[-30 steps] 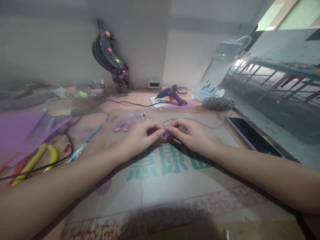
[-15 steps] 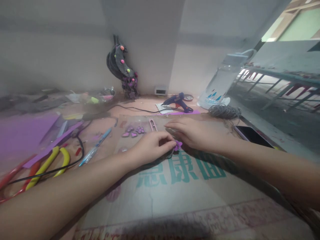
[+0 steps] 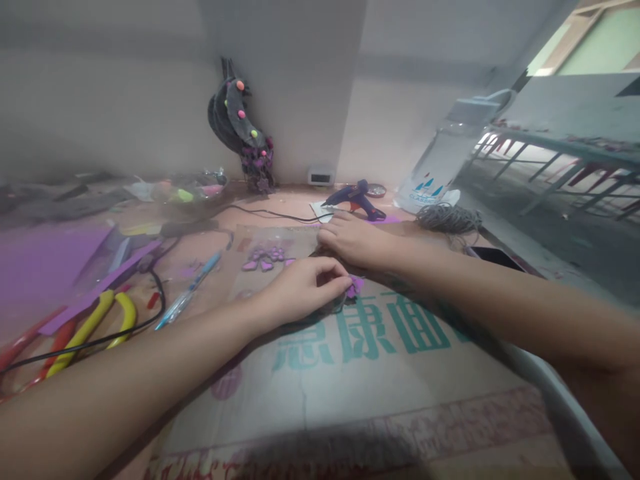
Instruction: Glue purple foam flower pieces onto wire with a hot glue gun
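A small purple flower (image 3: 355,287) with a grey edge is pinched between the thumb and fingers of my left hand (image 3: 313,283), low over the brown cardboard (image 3: 310,393). My right hand (image 3: 353,241) is just beyond it, fingers curled and pointing left. It has closed over the pink thread snips, which the hand now hides. To the left of my hands, several purple heart and flower pieces with grey outlines (image 3: 263,258) lie on the cardboard.
Behind my right hand rests a blue glue gun (image 3: 355,197), its black cord running left. At right stand a clear water bottle (image 3: 435,163), grey yarn (image 3: 447,218) and a phone (image 3: 495,258). Yellow-handled pliers (image 3: 85,333), a blue pen (image 3: 187,290) and purple sheets (image 3: 50,267) lie left.
My right hand has moved left and away from me, its fingers curling over the snips, which no longer show. My left hand keeps its pinch on the flower.
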{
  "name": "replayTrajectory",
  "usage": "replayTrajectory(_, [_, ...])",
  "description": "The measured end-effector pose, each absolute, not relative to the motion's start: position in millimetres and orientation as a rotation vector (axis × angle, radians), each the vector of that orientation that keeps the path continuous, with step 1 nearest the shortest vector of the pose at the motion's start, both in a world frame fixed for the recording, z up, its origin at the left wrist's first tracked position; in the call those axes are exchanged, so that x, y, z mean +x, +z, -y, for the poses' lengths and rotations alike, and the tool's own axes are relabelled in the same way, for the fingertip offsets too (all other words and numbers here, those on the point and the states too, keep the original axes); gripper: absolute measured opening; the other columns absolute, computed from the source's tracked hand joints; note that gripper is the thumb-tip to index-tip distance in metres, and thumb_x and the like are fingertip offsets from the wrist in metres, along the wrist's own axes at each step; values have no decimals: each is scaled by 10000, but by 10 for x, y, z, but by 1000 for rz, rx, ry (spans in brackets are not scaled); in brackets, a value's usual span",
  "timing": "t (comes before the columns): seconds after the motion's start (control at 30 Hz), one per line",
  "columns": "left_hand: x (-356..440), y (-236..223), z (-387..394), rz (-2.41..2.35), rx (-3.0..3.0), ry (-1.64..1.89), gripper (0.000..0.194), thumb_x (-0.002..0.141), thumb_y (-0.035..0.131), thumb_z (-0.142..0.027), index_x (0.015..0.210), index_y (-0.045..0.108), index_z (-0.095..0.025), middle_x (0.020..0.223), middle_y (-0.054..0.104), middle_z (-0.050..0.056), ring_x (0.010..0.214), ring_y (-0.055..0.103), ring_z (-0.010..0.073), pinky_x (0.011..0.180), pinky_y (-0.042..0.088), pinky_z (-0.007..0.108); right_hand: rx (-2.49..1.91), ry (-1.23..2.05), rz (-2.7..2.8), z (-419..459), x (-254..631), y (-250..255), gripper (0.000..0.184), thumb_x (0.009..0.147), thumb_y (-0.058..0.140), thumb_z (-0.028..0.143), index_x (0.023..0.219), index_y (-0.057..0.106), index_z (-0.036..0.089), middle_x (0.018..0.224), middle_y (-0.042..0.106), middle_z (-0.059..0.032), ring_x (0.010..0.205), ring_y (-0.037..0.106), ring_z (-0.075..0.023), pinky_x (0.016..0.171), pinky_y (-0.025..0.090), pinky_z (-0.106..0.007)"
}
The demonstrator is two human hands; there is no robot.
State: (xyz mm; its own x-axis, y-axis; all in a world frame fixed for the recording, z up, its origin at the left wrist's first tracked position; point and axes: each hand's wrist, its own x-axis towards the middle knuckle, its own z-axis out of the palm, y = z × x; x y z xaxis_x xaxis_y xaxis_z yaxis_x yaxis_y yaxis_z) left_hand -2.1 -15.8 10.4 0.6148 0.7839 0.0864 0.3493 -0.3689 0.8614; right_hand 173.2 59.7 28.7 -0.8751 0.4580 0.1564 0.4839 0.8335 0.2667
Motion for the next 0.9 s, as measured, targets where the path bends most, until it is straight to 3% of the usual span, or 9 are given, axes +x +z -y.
replayTrajectory(0.1, [-27, 98, 155, -888, 1855, 626, 269, 885, 518, -405, 852, 635, -166, 635, 609, -11, 546, 539, 102, 500, 399, 207, -1091, -322, 2668, -501, 1903, 316, 169, 907, 477, 189, 987, 618, 140, 853, 653, -93, 799, 563, -216, 744, 394, -333])
replayTrajectory(0.23, [-36, 104, 123, -923, 1724, 655, 281, 882, 531, -428, 840, 597, -158, 574, 561, -29, 471, 486, 76, 437, 352, 183, -1221, -7, 2242, -150, 2112, 473, 328, 962, 364, 213, 1244, 526, 162, 906, 662, -69, 753, 590, -179, 669, 422, -288])
replayTrajectory(0.5, [-44, 123, 101, -954, 1683, 665, 300, 884, 530, -442, 817, 579, -155, 552, 537, -27, 442, 460, 68, 404, 315, 172, -1136, -97, 2424, 424, 2349, 274, 297, 915, 542, 396, 1044, 669, 161, 730, 678, -47, 599, 573, -161, 582, 386, -273])
replayTrajectory(0.73, [-52, 106, 91, -1022, 1723, 643, 289, 880, 532, -436, 806, 589, -162, 555, 551, -25, 441, 460, 68, 407, 327, 172, -1173, -240, 2541, 337, 2332, 185, 337, 940, 516, 391, 1164, 633, 168, 921, 722, -83, 778, 634, -217, 669, 409, -309])
replayTrajectory(0.9, [-50, 116, 101, -1014, 1734, 670, 280, 867, 542, -428, 792, 597, -164, 554, 548, -24, 442, 464, 70, 407, 336, 171, -1160, -282, 2583, 352, 2308, 161, 342, 933, 534, 406, 1173, 633, 183, 890, 723, -79, 766, 639, -220, 656, 409, -312])
